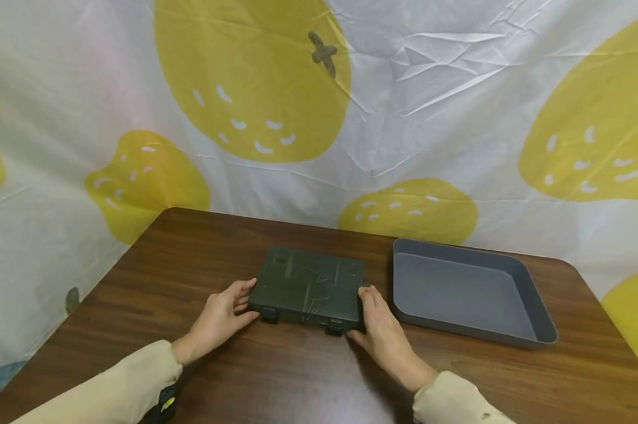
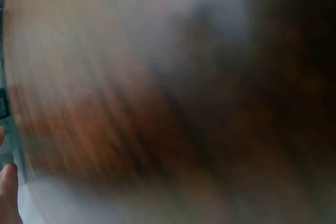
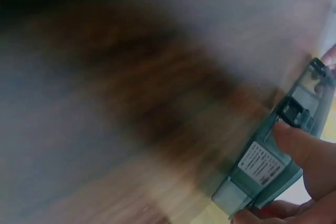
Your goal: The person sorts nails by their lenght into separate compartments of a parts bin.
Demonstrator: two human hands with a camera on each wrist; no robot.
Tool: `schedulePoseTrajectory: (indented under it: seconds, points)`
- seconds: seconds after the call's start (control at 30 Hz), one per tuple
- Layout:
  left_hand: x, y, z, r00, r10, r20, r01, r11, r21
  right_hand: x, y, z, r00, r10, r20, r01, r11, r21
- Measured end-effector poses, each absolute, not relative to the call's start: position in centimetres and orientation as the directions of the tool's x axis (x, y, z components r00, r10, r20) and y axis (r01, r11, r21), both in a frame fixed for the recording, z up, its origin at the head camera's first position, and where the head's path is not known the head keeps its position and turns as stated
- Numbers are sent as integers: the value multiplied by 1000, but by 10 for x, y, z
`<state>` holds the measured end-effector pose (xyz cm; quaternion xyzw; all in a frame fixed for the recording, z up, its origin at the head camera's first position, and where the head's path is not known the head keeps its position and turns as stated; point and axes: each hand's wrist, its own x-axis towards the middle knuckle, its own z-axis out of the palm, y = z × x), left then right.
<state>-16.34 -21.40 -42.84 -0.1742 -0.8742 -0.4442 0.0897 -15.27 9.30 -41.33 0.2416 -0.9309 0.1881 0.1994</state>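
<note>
A flat dark green plastic case (image 1: 308,287) lies closed on the brown wooden table (image 1: 192,253), near the middle of the head view, and the two hands hold it from both short sides. The left hand (image 1: 221,318) is at about 9 o'clock of the case, with the fingers curled on its left edge and corner; the right hand (image 1: 385,335) is at about 4 o'clock, with the thumb on the right edge and the fingers beside the front corner. So the hands are apart, each one gripping an end of the case. At 3 o'clock of the case, just beside it but not touching, stands a grey tray (image 1: 536,306). Two small latches (image 1: 334,327) are on the front side, toward the person. I think the main risk is that a latch opens or the lid lifts if the case is raised unevenly, because the grip is only on the edges; the case could also knock the near rim of the tray. In the right wrist view a white label (image 3: 261,163) with small printing is on the side of the case, but the writing is too blurred to read. The left wrist view is mostly blur.
</note>
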Motion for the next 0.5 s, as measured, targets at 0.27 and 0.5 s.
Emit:
schedulePoseTrajectory:
  seconds: [0.27, 0.5]
  points:
    - [-163, -211, -433, -900, 211, 382, 429, 586, 687, -153, 86, -416, -814, -313, 490, -488, 825, -284]
    - [-163, -208, -435, -894, 217, 392, 439, 596, 672, -154, 83, -417, -830, -278, 484, -462, 828, -317]
